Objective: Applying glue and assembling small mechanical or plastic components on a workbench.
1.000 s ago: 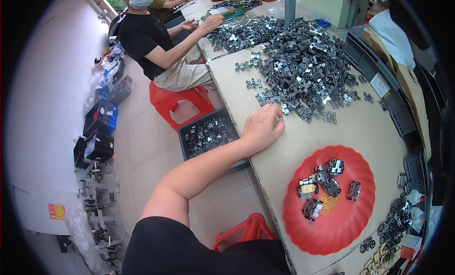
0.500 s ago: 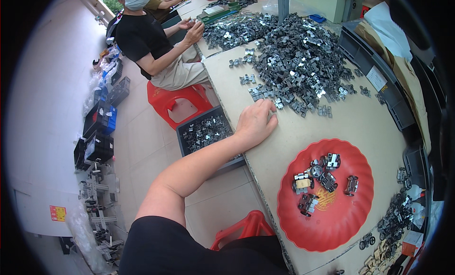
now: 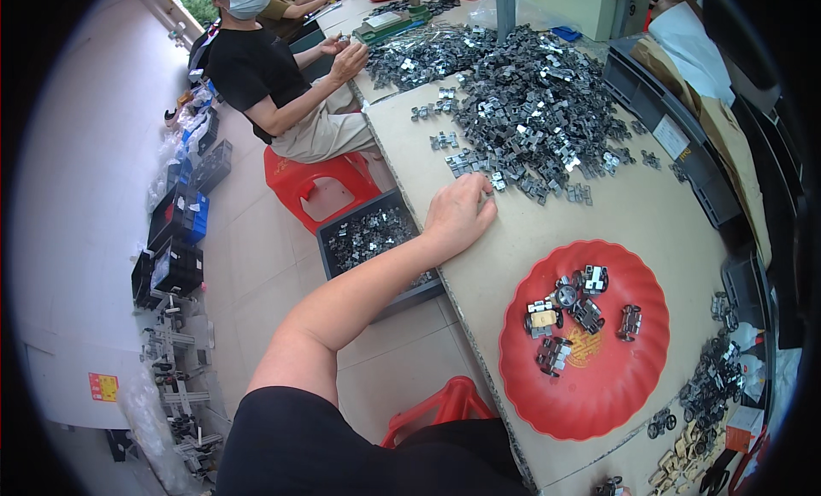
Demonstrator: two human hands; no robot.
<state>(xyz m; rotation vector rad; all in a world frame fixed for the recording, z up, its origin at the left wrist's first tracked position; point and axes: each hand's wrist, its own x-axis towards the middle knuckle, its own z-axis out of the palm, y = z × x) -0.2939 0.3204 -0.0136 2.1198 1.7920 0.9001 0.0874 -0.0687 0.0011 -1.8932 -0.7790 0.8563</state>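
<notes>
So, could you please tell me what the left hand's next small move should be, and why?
I would probably ease the left hand slightly toward the near edge of the pile of small parts, since it sits curled right beside that edge, while the red plate is farther off. Whether it already holds a part, I cannot tell.

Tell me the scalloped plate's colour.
The scalloped plate is red with a gold design, best seen in the head view.

Blk/slvr parts (image 3: 539, 120), lg loose pile
</notes>
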